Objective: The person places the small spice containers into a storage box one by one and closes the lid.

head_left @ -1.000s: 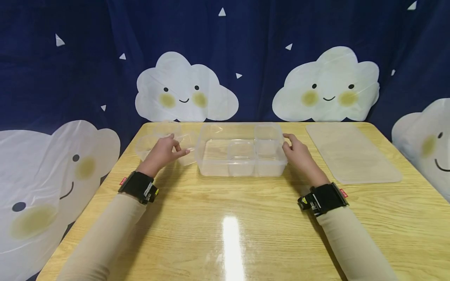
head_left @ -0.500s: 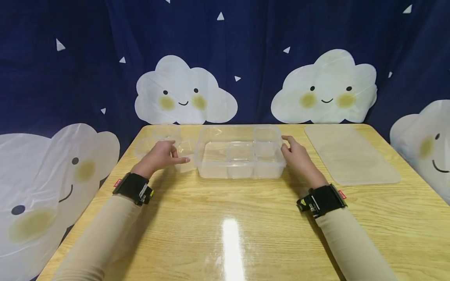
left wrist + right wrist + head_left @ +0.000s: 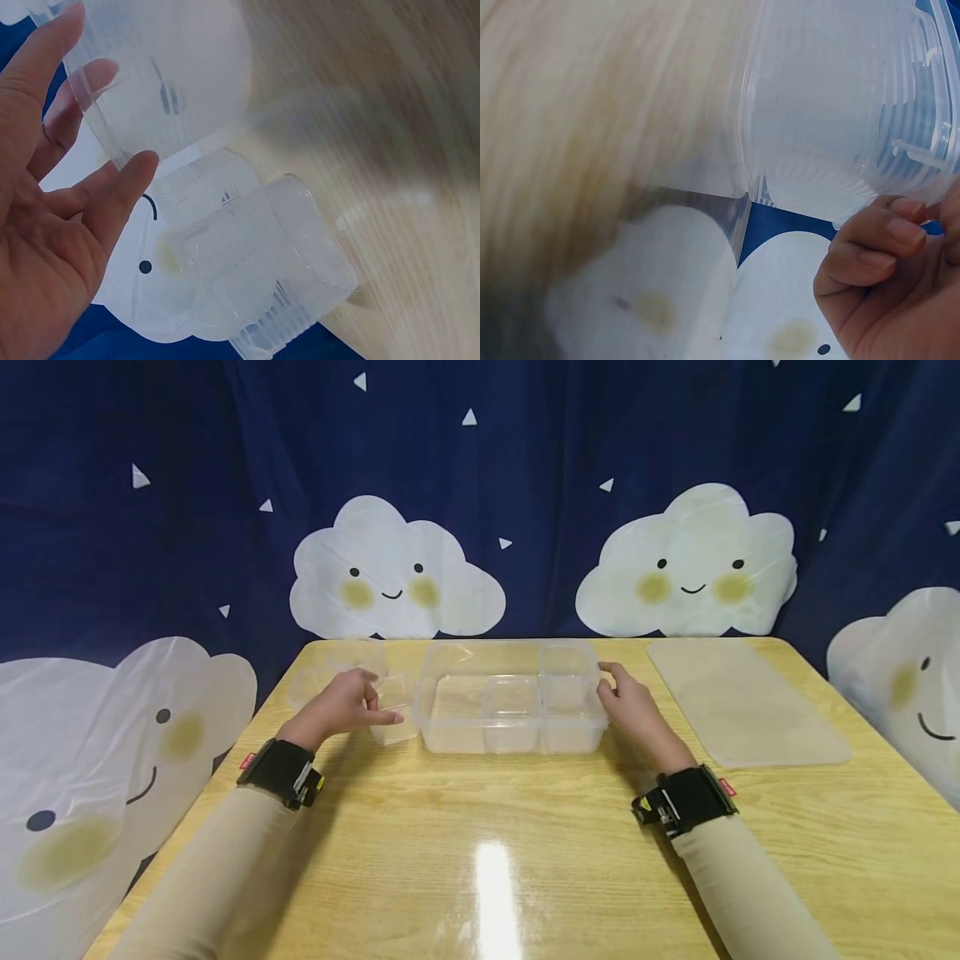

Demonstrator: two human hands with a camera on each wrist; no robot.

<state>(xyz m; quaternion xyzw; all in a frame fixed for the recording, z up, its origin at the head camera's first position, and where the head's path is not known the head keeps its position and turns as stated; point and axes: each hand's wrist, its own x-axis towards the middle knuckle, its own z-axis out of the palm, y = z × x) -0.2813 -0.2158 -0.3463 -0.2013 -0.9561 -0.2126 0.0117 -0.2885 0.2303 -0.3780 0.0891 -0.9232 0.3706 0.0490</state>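
Pinching the rim of a clear square plastic cup (image 3: 180,75), the left hand (image 3: 337,703) is holding it beside a large clear plastic box (image 3: 453,737), likely needing only light pressure. The right hand (image 3: 632,703) is touching the box's right end, its grip unclear.

Your left hand (image 3: 337,703) holds a small clear box (image 3: 396,706) just beside the left end of the large clear container (image 3: 454,739). Your right hand (image 3: 633,708) holds this container at its right end. Inside, smaller boxes (image 3: 512,714) stand in the right part. Farther right, a flat whitish sheet (image 3: 750,706) lies on the wooden table (image 3: 600,852). Behind the table hangs a dark blue curtain (image 3: 540,435) with smiling clouds.
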